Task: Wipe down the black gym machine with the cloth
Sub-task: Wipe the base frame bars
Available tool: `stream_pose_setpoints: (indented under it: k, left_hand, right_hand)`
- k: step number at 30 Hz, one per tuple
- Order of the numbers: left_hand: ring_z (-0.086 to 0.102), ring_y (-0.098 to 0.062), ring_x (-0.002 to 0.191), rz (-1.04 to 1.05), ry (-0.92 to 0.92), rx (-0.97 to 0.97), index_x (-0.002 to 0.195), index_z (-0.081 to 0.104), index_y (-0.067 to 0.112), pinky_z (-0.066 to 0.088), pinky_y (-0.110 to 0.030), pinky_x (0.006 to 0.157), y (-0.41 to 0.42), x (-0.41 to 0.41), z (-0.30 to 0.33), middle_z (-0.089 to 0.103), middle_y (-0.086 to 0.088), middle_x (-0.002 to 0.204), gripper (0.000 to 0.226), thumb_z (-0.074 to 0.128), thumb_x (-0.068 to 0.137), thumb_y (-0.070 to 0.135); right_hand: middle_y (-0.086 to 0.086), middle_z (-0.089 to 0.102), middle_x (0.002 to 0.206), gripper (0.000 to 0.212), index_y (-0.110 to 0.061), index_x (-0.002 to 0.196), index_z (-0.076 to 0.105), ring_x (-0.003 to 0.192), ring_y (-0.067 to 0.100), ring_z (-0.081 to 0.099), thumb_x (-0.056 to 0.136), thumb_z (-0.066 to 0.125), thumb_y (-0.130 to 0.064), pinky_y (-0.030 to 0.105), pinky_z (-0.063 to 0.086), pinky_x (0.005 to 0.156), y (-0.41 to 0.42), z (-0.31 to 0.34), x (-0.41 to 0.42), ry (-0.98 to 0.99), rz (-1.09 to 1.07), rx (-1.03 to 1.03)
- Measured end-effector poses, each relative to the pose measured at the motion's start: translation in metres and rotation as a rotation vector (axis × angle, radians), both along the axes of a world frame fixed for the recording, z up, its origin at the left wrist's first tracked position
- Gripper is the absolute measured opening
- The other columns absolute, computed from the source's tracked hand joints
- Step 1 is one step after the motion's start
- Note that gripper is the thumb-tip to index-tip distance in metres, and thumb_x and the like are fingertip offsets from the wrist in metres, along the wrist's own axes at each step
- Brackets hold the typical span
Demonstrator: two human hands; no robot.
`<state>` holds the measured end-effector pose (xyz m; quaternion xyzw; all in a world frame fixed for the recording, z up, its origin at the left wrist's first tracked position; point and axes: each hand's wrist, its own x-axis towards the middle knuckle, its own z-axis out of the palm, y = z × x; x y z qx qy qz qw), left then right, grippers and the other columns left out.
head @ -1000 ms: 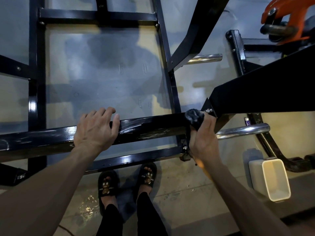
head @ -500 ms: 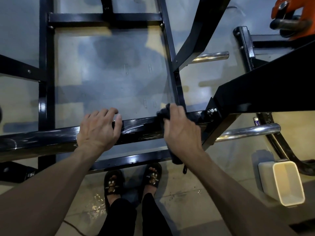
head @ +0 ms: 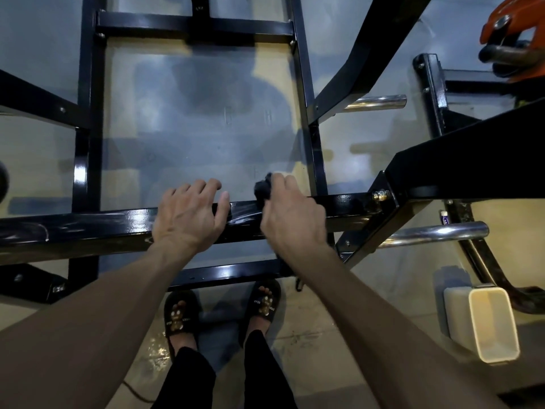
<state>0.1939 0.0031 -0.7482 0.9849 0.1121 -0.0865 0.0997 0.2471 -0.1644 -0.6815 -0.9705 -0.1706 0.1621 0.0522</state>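
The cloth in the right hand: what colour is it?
Black or very dark, bunched in the right hand; the cloth shows above the fingers in the head view.

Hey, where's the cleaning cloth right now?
In the head view, the dark cloth is bunched in the right hand on the black crossbar, just right of the left hand.

Head cam, one view, looking steeply down.
Wide-angle, close over both hands at the glossy black steel frame bar (head: pixel 88 228); feet and pale concrete floor (head: pixel 339 343) below.
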Motion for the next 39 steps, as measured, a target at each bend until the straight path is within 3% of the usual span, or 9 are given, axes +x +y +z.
stream_pose_setpoints:
  k: [3,6,14,16,19,23,32,35,39]
  left_hand:
    - [0.061,-0.033,0.083,-0.001,-0.017,-0.01,0.115,0.061,0.017,0.041,-0.042,0.075,0.0,-0.001,0.0,0.068,-0.008,0.097,0.051,0.023,0.102,0.049]
    - [0.061,-0.034,0.084,0.013,-0.031,-0.03,0.111,0.062,0.018,0.041,-0.042,0.075,0.0,-0.002,0.0,0.068,-0.007,0.095,0.051,0.024,0.101,0.05]
    - [0.062,-0.031,0.096,0.004,-0.011,-0.118,0.121,0.06,0.021,0.043,-0.044,0.084,0.007,-0.002,-0.003,0.068,-0.004,0.109,0.054,0.022,0.103,0.055]
    - [0.061,-0.029,0.098,-0.015,-0.022,-0.145,0.125,0.058,0.021,0.044,-0.044,0.086,0.007,-0.003,-0.001,0.067,-0.004,0.112,0.055,0.02,0.104,0.054]
    - [0.061,-0.029,0.096,-0.025,-0.062,-0.183,0.129,0.057,0.019,0.044,-0.044,0.086,0.013,-0.009,0.005,0.067,-0.004,0.111,0.054,0.022,0.105,0.052]
    - [0.061,-0.031,0.094,-0.031,-0.102,-0.239,0.129,0.056,0.018,0.045,-0.045,0.086,0.032,-0.017,0.009,0.068,-0.005,0.109,0.05,0.026,0.105,0.049]
    - [0.066,-0.034,0.09,-0.023,-0.093,-0.228,0.124,0.059,0.018,0.045,-0.045,0.085,0.071,-0.04,0.011,0.072,-0.004,0.102,0.051,0.025,0.103,0.05]
    - [0.068,-0.034,0.089,-0.039,-0.088,-0.235,0.125,0.057,0.02,0.044,-0.045,0.085,0.076,-0.041,0.012,0.075,-0.002,0.098,0.053,0.021,0.102,0.052]
    - [0.068,-0.031,0.085,-0.062,-0.119,-0.252,0.126,0.055,0.02,0.044,-0.044,0.085,0.083,-0.047,0.011,0.076,0.0,0.097,0.046,0.026,0.105,0.048]
  right_hand:
    - [0.006,0.052,0.12,0.027,-0.017,0.13,0.042,0.087,0.033,0.063,0.105,0.046,-0.024,0.039,0.039,0.07,-0.039,0.004,0.023,0.002,-0.118,-0.083]
    - [0.008,0.052,0.115,0.024,-0.011,0.125,0.045,0.078,0.03,0.056,0.103,0.048,-0.022,0.038,0.037,0.064,-0.056,0.007,0.028,-0.096,-0.186,-0.161]
    - [0.005,0.055,0.102,0.029,-0.01,0.118,0.052,0.064,0.025,0.067,0.091,0.062,-0.017,0.029,0.034,0.046,0.032,-0.002,-0.022,-0.186,0.127,-0.132]
    - [0.002,0.056,0.112,0.03,-0.015,0.127,0.048,0.073,0.028,0.067,0.099,0.055,-0.023,0.032,0.04,0.053,0.023,0.001,-0.013,-0.136,0.11,-0.088]
    - [0.001,0.055,0.121,0.033,-0.02,0.137,0.043,0.078,0.025,0.055,0.106,0.046,-0.03,0.031,0.03,0.058,-0.005,0.004,0.007,-0.053,-0.001,-0.1]
    - [0.003,0.059,0.113,0.022,-0.017,0.122,0.049,0.084,0.021,0.056,0.102,0.052,-0.024,0.032,0.036,0.07,-0.017,0.003,0.017,-0.066,-0.182,-0.103]
    - [0.0,0.057,0.12,0.03,-0.02,0.134,0.044,0.092,0.028,0.065,0.105,0.049,-0.026,0.043,0.051,0.075,0.044,0.001,-0.013,-0.016,0.035,-0.035]
    - [0.004,0.061,0.125,0.034,-0.023,0.138,0.043,0.1,0.033,0.067,0.106,0.047,-0.032,0.037,0.041,0.073,0.014,0.0,0.005,-0.009,-0.074,-0.153]
    - [0.01,0.055,0.135,0.037,-0.02,0.142,0.039,0.112,0.041,0.064,0.107,0.045,-0.03,0.048,0.052,0.088,-0.009,0.006,0.018,-0.037,-0.262,-0.346]
